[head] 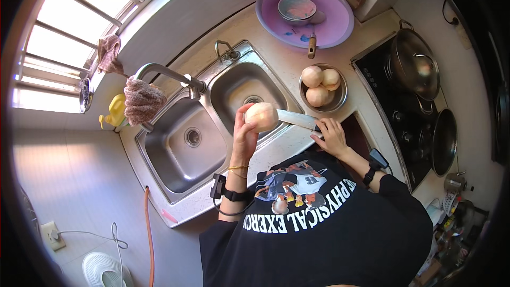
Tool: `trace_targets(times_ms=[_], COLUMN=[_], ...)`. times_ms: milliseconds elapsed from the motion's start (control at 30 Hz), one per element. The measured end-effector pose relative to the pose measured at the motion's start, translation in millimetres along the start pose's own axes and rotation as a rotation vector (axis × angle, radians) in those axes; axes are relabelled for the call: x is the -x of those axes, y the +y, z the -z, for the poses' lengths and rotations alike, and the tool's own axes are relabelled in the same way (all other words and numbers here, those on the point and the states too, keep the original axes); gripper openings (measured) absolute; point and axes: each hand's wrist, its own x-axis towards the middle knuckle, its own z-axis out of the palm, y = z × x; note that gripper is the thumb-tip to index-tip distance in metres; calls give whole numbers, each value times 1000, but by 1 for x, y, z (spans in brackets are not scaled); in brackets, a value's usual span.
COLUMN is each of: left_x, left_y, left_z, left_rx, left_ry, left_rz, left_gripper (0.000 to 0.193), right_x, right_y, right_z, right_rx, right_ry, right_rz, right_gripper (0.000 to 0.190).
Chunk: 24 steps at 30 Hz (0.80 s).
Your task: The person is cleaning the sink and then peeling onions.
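My left hand holds a peeled, pale round root vegetable near the front edge of the right sink bowl. A broad metal knife blade reaches from the vegetable's right side towards my right hand. The fingers of that hand are at the dark handle, over the counter edge. Beyond it, a metal bowl holds several more peeled round vegetables. Whether the blade has entered the vegetable I cannot tell.
A double steel sink has a curved faucet with a cloth on it. A purple basin holds a small bowl and a wooden-handled tool. To the right are a black cooktop and a lidded wok.
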Motion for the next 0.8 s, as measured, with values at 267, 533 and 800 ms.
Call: trace_targets(times_ms=[267,533,800], left_x=[-7,-4,-9], left_y=[-11,-2,17], left_z=[-17,-30,-21], left_rx=[-112,-539,-697], left_ry=[-112,-117,-260], left_rz=[-2,24,170], left_gripper=[56,50,56], right_x=[-88,-105,-101], right_y=[-68,-74,-62], right_z=[39,38,30], right_rx=[-1415,-1065,-1243], right_ry=[-245,-148,-306], right_rz=[-536,-181,-192], right_gripper=[56,66,61])
